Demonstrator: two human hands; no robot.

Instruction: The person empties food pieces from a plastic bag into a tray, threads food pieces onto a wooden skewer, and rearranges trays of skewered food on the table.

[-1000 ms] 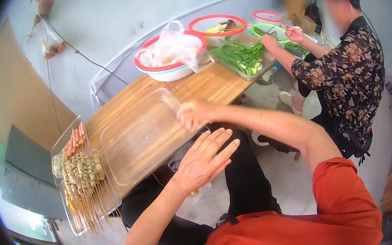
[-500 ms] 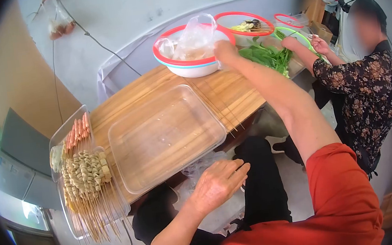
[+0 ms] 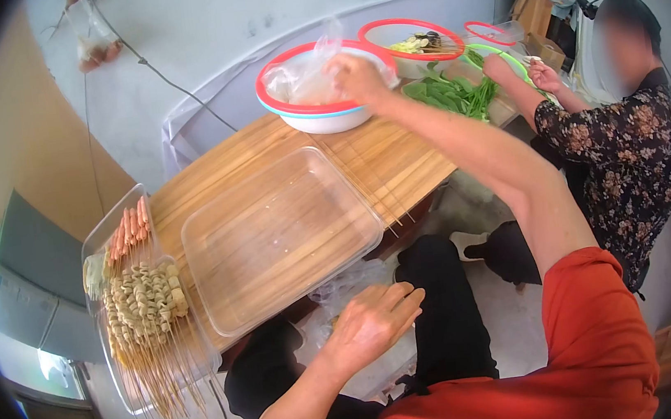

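Note:
My right hand (image 3: 355,79) is over the red-rimmed white basin (image 3: 329,121), its fingers closed on the edge of a clear plastic bag (image 3: 308,80) that lies inside. What the bag holds is hard to make out. My left hand (image 3: 377,320) rests in the air above my lap, fingers stretched out and holding nothing. Between the hands and the basin, a clear plastic tray (image 3: 273,241) sits on the wooden table (image 3: 421,158). A few thin bamboo skewers (image 3: 369,181) lie on the wood along its right side.
At the left, clear trays hold sausage skewers (image 3: 132,226) and several spiral-cut skewers (image 3: 143,302). Leafy greens (image 3: 455,95) and another red-rimmed basin (image 3: 381,32) stand to the right. A person in a floral shirt (image 3: 615,153) works there beside a green-rimmed basin (image 3: 513,65).
My right hand has moved left from the basin's right rim to the plastic bag inside, and the bag's upright top has shifted left. My left hand has stayed almost still.

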